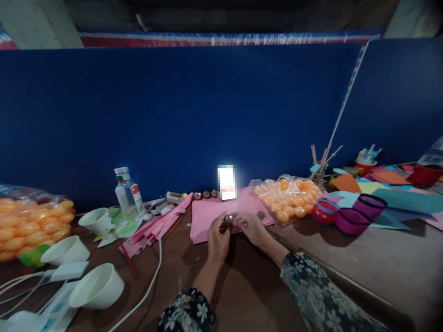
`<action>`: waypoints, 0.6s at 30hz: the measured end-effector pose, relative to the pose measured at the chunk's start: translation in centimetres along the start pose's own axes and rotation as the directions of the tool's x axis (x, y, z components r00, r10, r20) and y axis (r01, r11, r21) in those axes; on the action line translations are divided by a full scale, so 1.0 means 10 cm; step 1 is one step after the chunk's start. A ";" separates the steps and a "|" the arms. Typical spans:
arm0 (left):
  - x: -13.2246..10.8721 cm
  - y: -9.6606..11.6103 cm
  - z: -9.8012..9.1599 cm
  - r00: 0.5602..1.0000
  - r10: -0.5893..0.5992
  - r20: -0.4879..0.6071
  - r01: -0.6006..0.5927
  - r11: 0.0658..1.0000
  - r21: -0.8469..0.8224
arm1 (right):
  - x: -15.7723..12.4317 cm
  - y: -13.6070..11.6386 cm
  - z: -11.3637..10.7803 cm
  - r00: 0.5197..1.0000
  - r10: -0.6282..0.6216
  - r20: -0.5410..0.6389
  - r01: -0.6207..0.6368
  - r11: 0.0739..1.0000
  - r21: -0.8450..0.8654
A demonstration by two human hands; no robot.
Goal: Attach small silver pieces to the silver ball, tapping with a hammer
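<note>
A small shiny silver ball (229, 218) is held between the fingers of my left hand (218, 240), above the front edge of the pink paper sheets (202, 223). My right hand (255, 229) is close against the ball's right side, with thumb and fingertips drawn together. Whatever is in that pinch is too small to make out. Just behind the right hand, a dark round spot or piece (260, 215) shows on the pink paper. Several more silver balls (206, 194) stand in a row at the back, beside a bright, pixelated upright screen (227, 182).
Bags of orange balls stand right (287, 198) and far left (31, 226). White paper cups (98, 286), a clear bottle (126, 193), pink strips (155, 228) and a white cable (159, 258) lie left. Purple cups (353, 221) and coloured paper (398, 200) are right. A blue partition (207, 115) rises behind.
</note>
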State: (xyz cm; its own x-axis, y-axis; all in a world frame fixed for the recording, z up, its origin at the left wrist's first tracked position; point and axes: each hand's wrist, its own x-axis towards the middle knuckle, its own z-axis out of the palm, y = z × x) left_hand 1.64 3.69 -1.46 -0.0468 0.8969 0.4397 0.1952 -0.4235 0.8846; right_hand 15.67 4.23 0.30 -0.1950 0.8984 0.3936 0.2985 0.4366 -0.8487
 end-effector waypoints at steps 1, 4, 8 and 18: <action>0.00 0.00 0.00 1.000 0.004 -0.002 -0.004 1.000 0.001 | 0.00 0.00 0.00 1.000 -0.001 0.001 0.001 1.000 -0.004; -0.01 0.00 0.00 1.000 0.018 -0.003 -0.018 1.000 0.012 | 0.00 0.00 0.00 1.000 -0.002 -0.002 0.002 1.000 -0.014; -0.01 0.01 0.00 1.000 0.019 0.003 -0.019 1.000 0.016 | -0.01 0.00 -0.01 1.000 -0.001 0.011 0.002 0.999 -0.039; -0.01 0.02 0.00 1.000 0.024 0.000 -0.024 1.000 0.012 | -0.01 -0.04 -0.02 1.000 -0.005 0.018 0.006 0.997 -0.077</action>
State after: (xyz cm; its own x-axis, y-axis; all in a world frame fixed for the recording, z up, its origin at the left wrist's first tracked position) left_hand 1.68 3.52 -1.29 -0.0424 0.8863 0.4612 0.2084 -0.4436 0.8716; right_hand 15.78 3.98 0.68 -0.2137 0.8951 0.3913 0.3680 0.4448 -0.8165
